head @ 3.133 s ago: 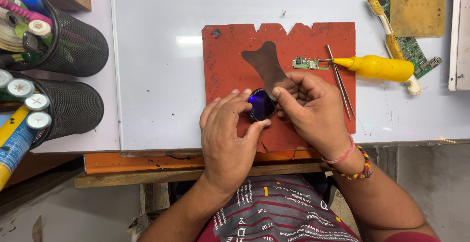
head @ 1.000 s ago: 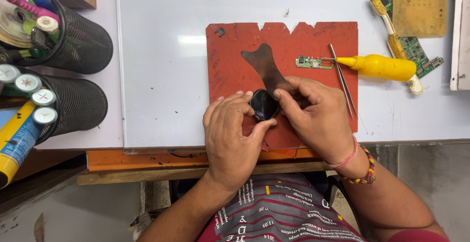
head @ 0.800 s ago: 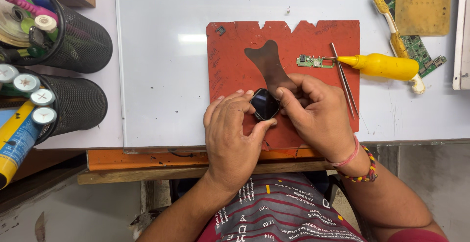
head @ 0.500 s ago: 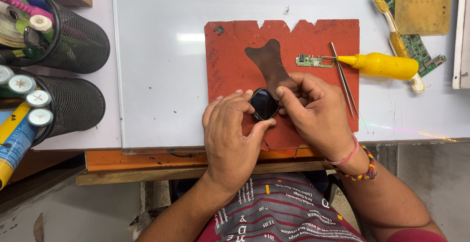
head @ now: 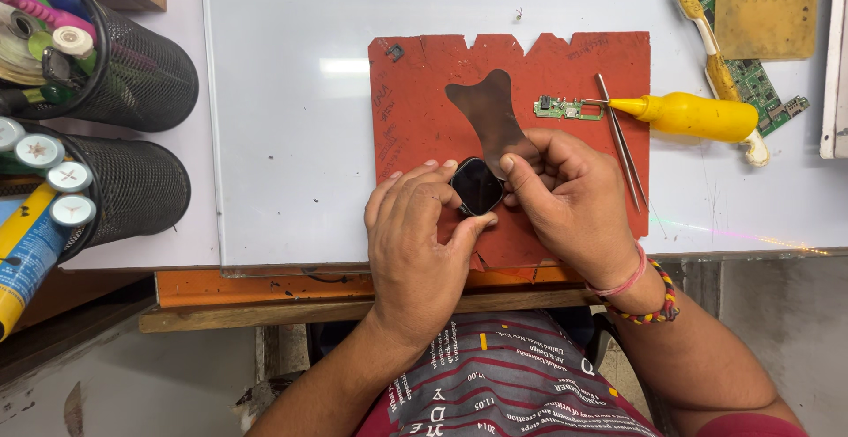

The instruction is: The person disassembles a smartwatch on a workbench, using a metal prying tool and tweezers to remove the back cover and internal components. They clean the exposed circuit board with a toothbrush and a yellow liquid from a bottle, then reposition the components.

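Nearest you, your left hand (head: 415,234) curls over the near edge of the red work mat (head: 415,110), its fingers bent and its thumb and fingertips closed on the left side of a small dark rounded screen piece (head: 477,186). Your right hand (head: 570,203) meets it from the other side, fingers folded in, with the thumb and forefinger pinching the right edge of the same piece, so both hands grip it together just above the mat. A beaded bracelet (head: 649,300) sits on your right wrist. Beyond your fingers a flat metal pry plate (head: 490,114) lies on the mat, its near end passing under your right hand. Farther right on the mat rest a small green circuit strip (head: 565,106) and thin tweezers (head: 618,136), beside a yellow-handled tool (head: 693,115) on the white tabletop (head: 283,92). At the far right lie a green circuit board (head: 760,92) and a yellow sponge pad (head: 764,4). Off to the left stand two black mesh cups (head: 150,128) full of tools.
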